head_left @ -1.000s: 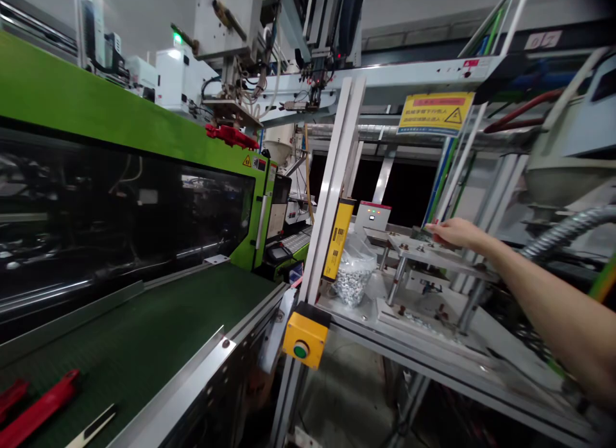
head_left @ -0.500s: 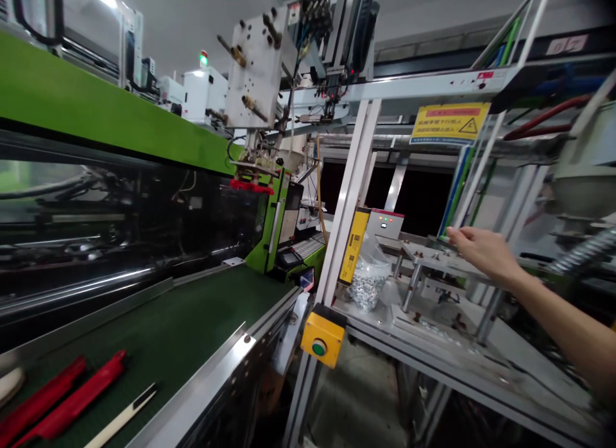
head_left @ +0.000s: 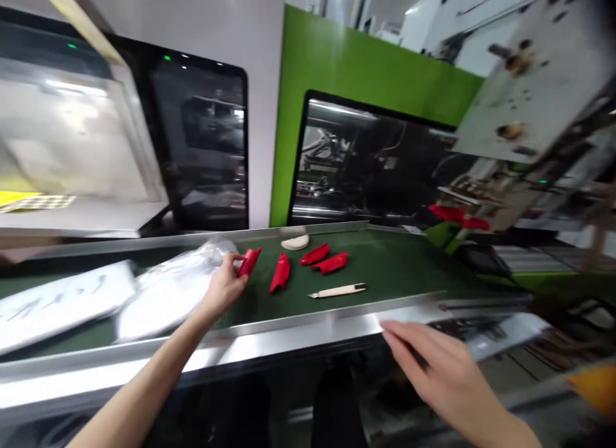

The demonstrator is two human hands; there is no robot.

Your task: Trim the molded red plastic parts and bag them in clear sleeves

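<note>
My left hand (head_left: 226, 284) is closed around a red plastic part (head_left: 249, 262), held just above the green conveyor belt (head_left: 389, 262). To its right on the belt lie several more red plastic parts (head_left: 280, 272). In front of these rests a knife with a pale handle (head_left: 339, 291), its blade pointing left. Behind them sits a cream rounded object (head_left: 295, 242). My right hand (head_left: 433, 364) hovers at the belt's near metal rail (head_left: 332, 323), thumb and fingertips pinched together. Whatever may be between those fingertips is too small and blurred to make out.
Clear plastic bags (head_left: 168, 294) and a white sheet with handwriting (head_left: 67, 300) lie on the belt's left. A green and grey machine with dark windows (head_left: 375, 165) stands behind. At right hangs a metal plate (head_left: 524, 95) with a red part (head_left: 457, 215) below it.
The view has swung left from the metal fixture bench to the conveyor. My left hand has come into view holding a red part. My right hand has moved from the fixture to the belt's rail.
</note>
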